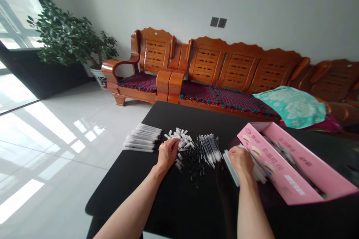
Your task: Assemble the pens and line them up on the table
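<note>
Hands (168, 152) are at white caps (184, 144) and translucent tubes (231, 168).

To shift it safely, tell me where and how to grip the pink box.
Likely best: pinch the pink box by its left long wall's top rim, from above; the top is open, the wall looks thin, and pale tubes lie alongside.

Forward-and-down head view over table (123, 186)

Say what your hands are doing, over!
Left hand by white pieces, right hand at clear tubes; grips unclear. Thin rods between. Pink box close beside tubes.
</note>
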Tool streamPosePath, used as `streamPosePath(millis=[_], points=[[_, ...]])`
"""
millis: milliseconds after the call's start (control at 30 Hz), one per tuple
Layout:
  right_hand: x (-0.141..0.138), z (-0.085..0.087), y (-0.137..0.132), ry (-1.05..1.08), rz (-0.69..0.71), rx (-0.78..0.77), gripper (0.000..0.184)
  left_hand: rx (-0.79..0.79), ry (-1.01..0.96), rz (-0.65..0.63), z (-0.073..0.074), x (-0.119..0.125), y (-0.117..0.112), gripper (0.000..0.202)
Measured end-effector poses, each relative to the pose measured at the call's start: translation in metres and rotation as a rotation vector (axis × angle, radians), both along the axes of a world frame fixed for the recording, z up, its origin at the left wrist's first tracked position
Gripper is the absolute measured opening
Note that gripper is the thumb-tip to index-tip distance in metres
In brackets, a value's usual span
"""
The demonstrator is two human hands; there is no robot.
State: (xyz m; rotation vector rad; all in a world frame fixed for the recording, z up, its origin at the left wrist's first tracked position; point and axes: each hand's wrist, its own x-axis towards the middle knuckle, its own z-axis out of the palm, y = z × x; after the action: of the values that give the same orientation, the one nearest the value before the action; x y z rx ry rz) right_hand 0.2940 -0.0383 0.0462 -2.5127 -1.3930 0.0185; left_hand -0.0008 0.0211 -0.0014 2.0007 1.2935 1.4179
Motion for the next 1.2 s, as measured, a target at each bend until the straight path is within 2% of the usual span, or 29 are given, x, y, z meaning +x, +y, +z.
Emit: streamPosePath(millis=[200,333,433,533,600,667,767,833,967,1200], points=[[-0.012,-0.004,-0.007,-0.054,0.053,-0.217,0.016,0.02,0.006,0.017,0.003,0.005,0.001,0.02],[-0.011,-0.009,-0.009,-0.097,0.104,-0.243,0.016,0.021,0.001,0.017,0.005,0.005,0.0,0.02],[-0.01,-0.004,-0.011,-0.089,0.113,-0.197,0.015,0.015,-0.021,-0.007,0.007,0.004,-0.002,0.021],[-0.016,0.002,-0.009,0.14,0.184,0.012,0.017,-0.036,-0.055,-0.075,0.011,0.003,-0.004,0.02],[-0.028,0.003,-0.005,0.54,0.295,0.181,0.019,-0.106,-0.087,-0.145,0.013,0.003,-0.005,0.021],[-0.044,-0.002,0.0,0.931,0.374,0.267,0.025,-0.196,-0.137,-0.229,0.014,0.003,-0.008,0.023],[-0.069,-0.014,0.005,1.213,0.422,0.334,0.029,-0.338,-0.218,-0.346,0.015,0.006,-0.013,0.027],[-0.081,-0.021,0.006,1.257,0.448,0.341,0.029,-0.422,-0.269,-0.405,0.016,0.01,-0.017,0.031],[-0.096,-0.027,0.005,1.207,0.521,0.322,0.029,-0.517,-0.369,-0.506,0.014,0.019,-0.024,0.039],[-0.108,-0.034,0.005,1.139,0.567,0.273,0.031,-0.575,-0.425,-0.552,0.001,0.025,-0.022,0.044]])
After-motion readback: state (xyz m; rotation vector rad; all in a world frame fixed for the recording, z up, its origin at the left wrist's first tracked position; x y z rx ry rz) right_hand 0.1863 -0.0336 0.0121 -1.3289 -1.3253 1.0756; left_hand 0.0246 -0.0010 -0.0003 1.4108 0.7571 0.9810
